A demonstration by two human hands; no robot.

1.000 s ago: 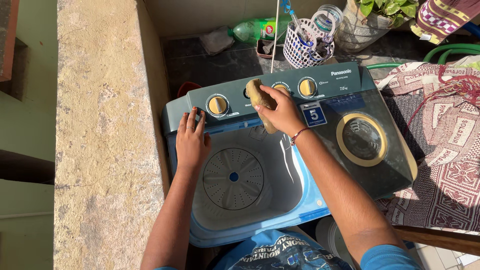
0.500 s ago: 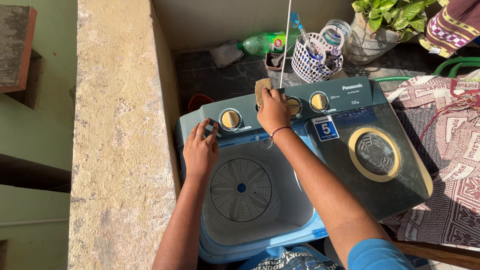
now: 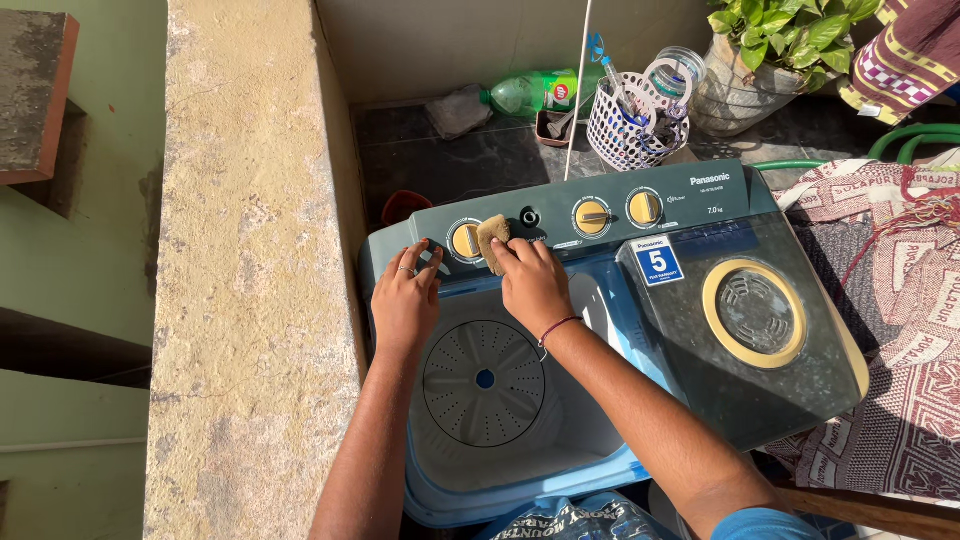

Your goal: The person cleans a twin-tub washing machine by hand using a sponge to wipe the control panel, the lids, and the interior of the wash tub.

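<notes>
Washer [image 3: 700,350] beside ledge [image 3: 250,300], tub [image 3: 485,380] open. Basket [image 3: 630,115] behind. Left hand [image 3: 405,300] flat, fingers spread, on panel corner. Right hand [image 3: 530,280] grips sponge [image 3: 490,243], pressed against panel beside yellow knob [image 3: 465,240].

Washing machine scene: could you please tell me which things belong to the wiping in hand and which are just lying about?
In use:
cloth, pressed by the right hand against the control panel
left hand, resting on the washer's corner
open tub

Lying about:
green bottle
white basket
potted plant
patterned blanket
green hose
</notes>
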